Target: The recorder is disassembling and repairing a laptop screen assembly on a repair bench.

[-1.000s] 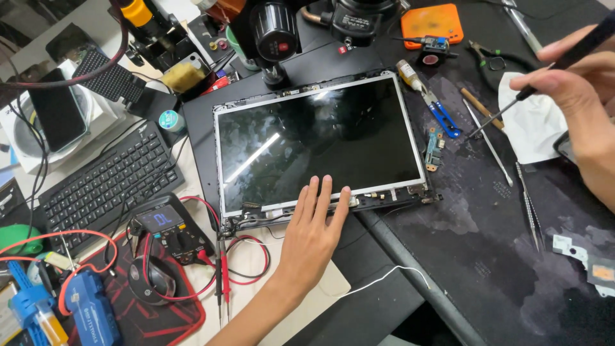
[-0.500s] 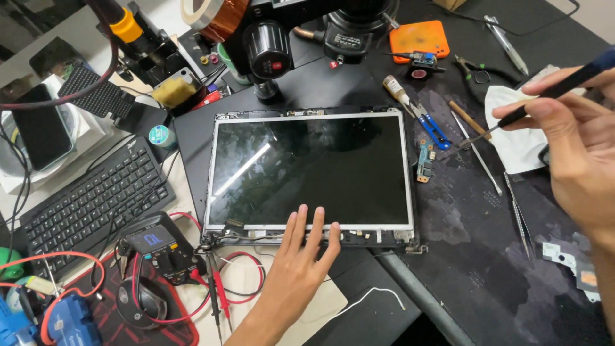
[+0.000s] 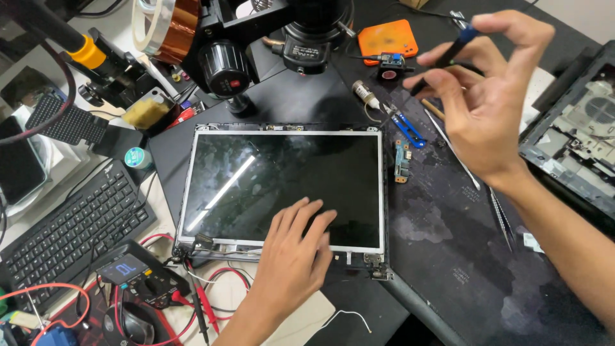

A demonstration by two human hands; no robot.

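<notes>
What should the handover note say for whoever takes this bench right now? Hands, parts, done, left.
Left hand: flat, palm down on the lower edge of the laptop screen panel, holding nothing.
Right hand: raised above the dark mat, pinching a thin dark tool with a blue collar.
Panel lies face up in its lid, bezel off, metal frame and hinges exposed.
Small green circuit board lies just right of the panel; blue-handled cutters and tweezers lie on the mat. Opened laptop base at far right.
Left: panel not yet lifted out.
</notes>
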